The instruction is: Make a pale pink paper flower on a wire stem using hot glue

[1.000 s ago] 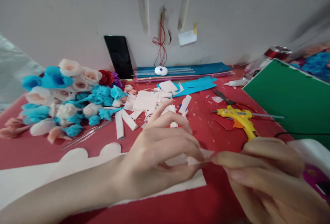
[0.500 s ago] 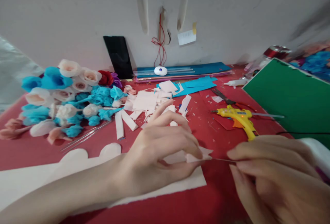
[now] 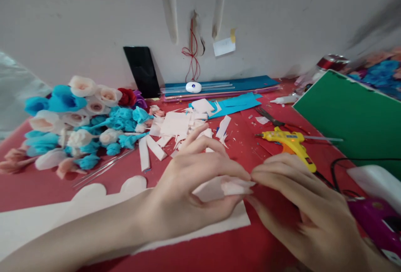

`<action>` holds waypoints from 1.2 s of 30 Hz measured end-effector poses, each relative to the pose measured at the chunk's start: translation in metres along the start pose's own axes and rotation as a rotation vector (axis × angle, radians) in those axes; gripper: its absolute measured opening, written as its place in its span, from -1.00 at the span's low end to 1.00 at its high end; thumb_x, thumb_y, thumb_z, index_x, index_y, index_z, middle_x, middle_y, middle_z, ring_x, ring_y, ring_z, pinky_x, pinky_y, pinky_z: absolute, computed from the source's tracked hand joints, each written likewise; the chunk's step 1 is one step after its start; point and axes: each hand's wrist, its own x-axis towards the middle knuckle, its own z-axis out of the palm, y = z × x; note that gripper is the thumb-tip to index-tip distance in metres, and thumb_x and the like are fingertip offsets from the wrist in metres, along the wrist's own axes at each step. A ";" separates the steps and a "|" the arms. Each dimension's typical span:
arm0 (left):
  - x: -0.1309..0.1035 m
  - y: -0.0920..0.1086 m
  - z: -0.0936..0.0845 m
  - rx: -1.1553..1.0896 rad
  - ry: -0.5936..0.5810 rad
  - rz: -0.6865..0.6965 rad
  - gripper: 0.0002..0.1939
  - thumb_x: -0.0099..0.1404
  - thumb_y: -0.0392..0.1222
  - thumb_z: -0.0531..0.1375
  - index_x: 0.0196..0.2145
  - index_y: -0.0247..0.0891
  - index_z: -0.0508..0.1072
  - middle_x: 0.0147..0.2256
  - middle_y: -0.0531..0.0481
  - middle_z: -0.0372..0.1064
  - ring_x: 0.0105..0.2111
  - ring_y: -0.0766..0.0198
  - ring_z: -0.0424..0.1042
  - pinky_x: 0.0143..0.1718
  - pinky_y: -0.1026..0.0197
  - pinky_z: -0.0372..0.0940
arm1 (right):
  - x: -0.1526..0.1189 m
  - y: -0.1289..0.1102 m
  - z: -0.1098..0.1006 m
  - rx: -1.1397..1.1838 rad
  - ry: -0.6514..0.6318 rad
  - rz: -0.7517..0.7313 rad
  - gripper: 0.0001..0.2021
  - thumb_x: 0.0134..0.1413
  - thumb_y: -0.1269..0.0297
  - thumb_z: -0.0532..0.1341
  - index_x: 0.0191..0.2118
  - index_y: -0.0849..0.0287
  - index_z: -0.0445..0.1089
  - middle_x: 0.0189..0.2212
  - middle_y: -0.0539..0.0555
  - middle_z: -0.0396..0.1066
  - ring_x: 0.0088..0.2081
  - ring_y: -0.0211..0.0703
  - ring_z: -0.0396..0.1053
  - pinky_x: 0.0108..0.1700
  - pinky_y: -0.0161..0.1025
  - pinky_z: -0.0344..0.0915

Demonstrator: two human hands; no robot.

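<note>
My left hand [image 3: 200, 184] is curled over a small pale pink paper piece [image 3: 236, 186], its thumb below and its fingers above. Touching the right end of that piece are the fingertips of my right hand [image 3: 300, 201], closed together close to the left fingertips. Whether the right fingers also hold a thin strand is hidden. Under my left hand and forearm lies a large white sheet [image 3: 34, 217] with rounded lobes along its back edge.
Paper scraps [image 3: 175, 123] and blue paper [image 3: 238, 104] lie behind the hands. Crepe flowers [image 3: 115, 117] fill the left. To the right are a yellow glue gun [image 3: 290, 140], pliers [image 3: 272, 117], a green board [image 3: 347, 113] and a purple device [image 3: 372, 222]. A phone [image 3: 142, 71] leans on the wall.
My right hand has moved left, up to the paper piece and my left fingertips. The thin strand that ran between the hands no longer shows. The purple device has come into fuller view.
</note>
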 end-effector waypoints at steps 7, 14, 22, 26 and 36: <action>0.000 -0.001 0.001 -0.055 -0.038 -0.050 -0.86 0.07 -0.37 0.26 -0.35 -0.28 0.42 -0.46 0.10 0.44 -0.35 0.38 0.35 -0.05 0.18 0.24 | -0.001 -0.001 0.004 -0.022 0.051 -0.029 -0.88 -0.09 0.54 0.21 -0.37 0.22 0.39 -0.47 -0.05 0.44 -0.41 -0.33 0.35 -0.32 -0.32 0.31; 0.002 -0.003 0.003 -0.120 -0.045 -0.132 -0.85 0.06 -0.37 0.26 -0.34 -0.32 0.42 -0.42 0.02 0.44 -0.36 0.32 0.36 -0.11 0.12 0.27 | -0.006 -0.001 0.008 -0.022 0.099 -0.014 -0.86 -0.08 0.57 0.20 -0.38 0.21 0.39 -0.49 -0.05 0.43 -0.44 -0.31 0.34 -0.36 -0.29 0.31; 0.002 -0.004 0.004 -0.134 -0.089 -0.170 -0.90 0.08 -0.35 0.26 -0.37 -0.31 0.47 -0.44 0.01 0.46 -0.35 0.28 0.36 -0.16 0.11 0.25 | -0.010 0.003 0.010 0.018 0.065 0.034 -0.86 -0.06 0.57 0.21 -0.36 0.22 0.35 -0.46 -0.06 0.41 -0.41 -0.34 0.31 -0.30 -0.26 0.25; 0.003 -0.003 0.004 -0.135 -0.108 -0.171 -0.93 0.09 -0.37 0.25 -0.40 -0.29 0.48 -0.45 0.03 0.47 -0.38 0.30 0.35 -0.13 0.12 0.23 | -0.011 0.004 0.009 0.055 0.025 0.060 -0.85 -0.06 0.57 0.21 -0.35 0.20 0.33 -0.46 -0.07 0.40 -0.41 -0.33 0.28 -0.30 -0.24 0.22; 0.003 -0.003 0.005 -0.156 -0.094 -0.183 -0.92 0.08 -0.39 0.26 -0.40 -0.32 0.50 -0.46 0.01 0.47 -0.37 0.30 0.33 -0.18 0.14 0.25 | -0.007 0.002 0.006 0.120 -0.033 0.134 -0.92 -0.02 0.51 0.19 -0.39 0.19 0.34 -0.50 -0.06 0.39 -0.46 -0.34 0.26 -0.35 -0.26 0.21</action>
